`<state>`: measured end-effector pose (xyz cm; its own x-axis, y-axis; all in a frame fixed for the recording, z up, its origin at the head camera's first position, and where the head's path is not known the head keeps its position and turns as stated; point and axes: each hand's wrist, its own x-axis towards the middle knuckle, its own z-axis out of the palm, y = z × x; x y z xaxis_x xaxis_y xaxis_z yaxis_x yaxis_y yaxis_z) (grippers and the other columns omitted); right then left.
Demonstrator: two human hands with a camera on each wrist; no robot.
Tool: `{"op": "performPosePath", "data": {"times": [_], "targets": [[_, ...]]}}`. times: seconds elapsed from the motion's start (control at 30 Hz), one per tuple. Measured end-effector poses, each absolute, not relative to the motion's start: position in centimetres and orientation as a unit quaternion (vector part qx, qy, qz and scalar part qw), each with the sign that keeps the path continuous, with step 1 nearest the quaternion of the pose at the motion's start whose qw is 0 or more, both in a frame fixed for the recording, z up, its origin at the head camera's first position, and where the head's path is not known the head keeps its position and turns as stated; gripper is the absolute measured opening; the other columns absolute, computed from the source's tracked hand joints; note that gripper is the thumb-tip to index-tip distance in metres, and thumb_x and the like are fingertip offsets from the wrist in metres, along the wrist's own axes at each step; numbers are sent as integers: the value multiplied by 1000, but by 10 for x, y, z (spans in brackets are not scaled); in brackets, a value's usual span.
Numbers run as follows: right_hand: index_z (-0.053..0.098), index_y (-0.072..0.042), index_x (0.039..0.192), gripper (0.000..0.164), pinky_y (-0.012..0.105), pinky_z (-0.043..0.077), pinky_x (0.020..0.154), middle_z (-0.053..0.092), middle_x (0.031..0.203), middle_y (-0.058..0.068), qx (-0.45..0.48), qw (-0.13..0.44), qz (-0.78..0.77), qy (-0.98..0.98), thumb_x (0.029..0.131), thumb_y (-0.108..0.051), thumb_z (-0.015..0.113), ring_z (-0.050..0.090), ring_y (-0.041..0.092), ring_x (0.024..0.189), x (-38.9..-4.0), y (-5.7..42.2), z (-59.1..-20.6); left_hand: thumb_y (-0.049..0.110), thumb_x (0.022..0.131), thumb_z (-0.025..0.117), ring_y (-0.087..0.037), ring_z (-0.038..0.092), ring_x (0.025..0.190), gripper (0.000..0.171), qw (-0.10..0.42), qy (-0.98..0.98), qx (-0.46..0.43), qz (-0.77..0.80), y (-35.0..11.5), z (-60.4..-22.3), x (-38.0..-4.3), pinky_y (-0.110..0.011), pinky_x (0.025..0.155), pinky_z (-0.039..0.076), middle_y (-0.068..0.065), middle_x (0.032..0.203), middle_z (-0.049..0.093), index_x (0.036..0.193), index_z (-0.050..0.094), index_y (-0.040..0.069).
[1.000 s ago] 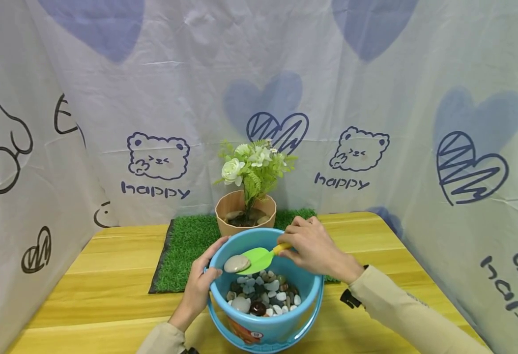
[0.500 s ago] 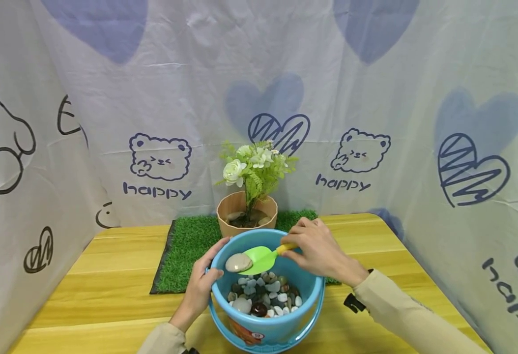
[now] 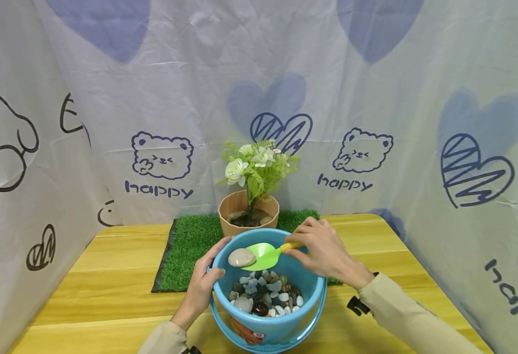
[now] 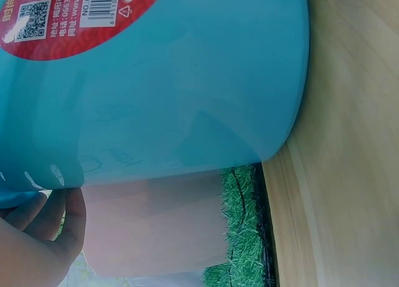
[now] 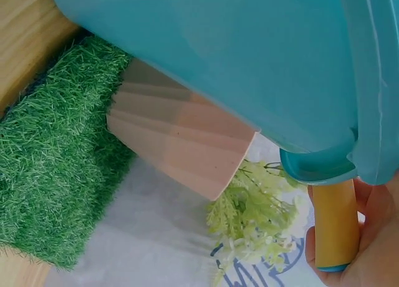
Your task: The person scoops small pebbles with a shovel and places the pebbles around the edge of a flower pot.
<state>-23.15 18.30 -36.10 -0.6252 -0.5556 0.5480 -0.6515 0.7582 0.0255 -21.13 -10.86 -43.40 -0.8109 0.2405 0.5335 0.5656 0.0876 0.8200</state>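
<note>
A blue bucket (image 3: 270, 322) stands at the table's front, with several white, grey and dark pebbles (image 3: 265, 295) in its bottom. My left hand (image 3: 202, 282) grips its left rim, thumb over the edge and fingers along the outer wall. Over the bucket's mouth, my right hand (image 3: 323, 248) holds the yellow handle (image 5: 336, 228) of a toy shovel with a green blade (image 3: 265, 255). One large, flat, pale stone (image 3: 242, 257) lies at the blade's tip, above the pebbles and close to the bucket's left inner wall.
Behind the bucket, a peach flowerpot (image 3: 230, 216) with white flowers (image 3: 236, 171) and stones in it stands on a green turf mat (image 3: 190, 246). The wooden table (image 3: 104, 275) lies below. A printed cloth (image 3: 206, 88) hangs behind and on both sides.
The shovel with the pale stone has risen slightly and shifted a little right, along with my right hand. My left hand keeps its grip on the rim.
</note>
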Motion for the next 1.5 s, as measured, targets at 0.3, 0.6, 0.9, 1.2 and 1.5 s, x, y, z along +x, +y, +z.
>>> {"op": "performPosePath", "data": {"times": [0.3,0.6,0.9,1.2,1.5], "targets": [[78,-23,100,24,33,34,77,73,94,-6,328,310,94,-888,81,-36,77,52,12,89,-229,186,-361,1,83,39,-31,53,127,68,135,-729,-277,-612,-108,-432,-212,-35,92,53,-13,148,49,149,43,19],[78,-21,100,24,31,29,71,73,94,-5,315,338,104,-881,79,-34,78,53,13,87,-227,188,-362,2,83,39,-26,57,123,68,134,-728,-276,-613,-108,-432,-213,-37,89,55,-13,147,49,149,43,20],[78,-21,101,25,32,30,71,74,95,-4,291,360,108,-880,81,-36,77,55,15,88,-226,188,-362,2,83,39,-36,56,125,68,132,-724,-276,-618,-108,-432,-213,-35,91,54,-12,148,48,148,43,21],[78,-21,100,26,33,31,71,74,94,-4,288,359,92,-883,79,-35,79,55,15,88,-225,187,-363,2,83,39,-35,55,126,68,131,-725,-272,-618,-108,-434,-213,-33,92,54,-13,149,47,149,43,20],[78,-20,100,26,34,32,71,73,92,-3,295,373,94,-875,78,-35,80,55,16,88,-229,187,-359,2,82,40,-35,55,126,69,127,-729,-264,-619,-108,-434,-213,-34,92,53,-12,148,48,148,43,21]]}}
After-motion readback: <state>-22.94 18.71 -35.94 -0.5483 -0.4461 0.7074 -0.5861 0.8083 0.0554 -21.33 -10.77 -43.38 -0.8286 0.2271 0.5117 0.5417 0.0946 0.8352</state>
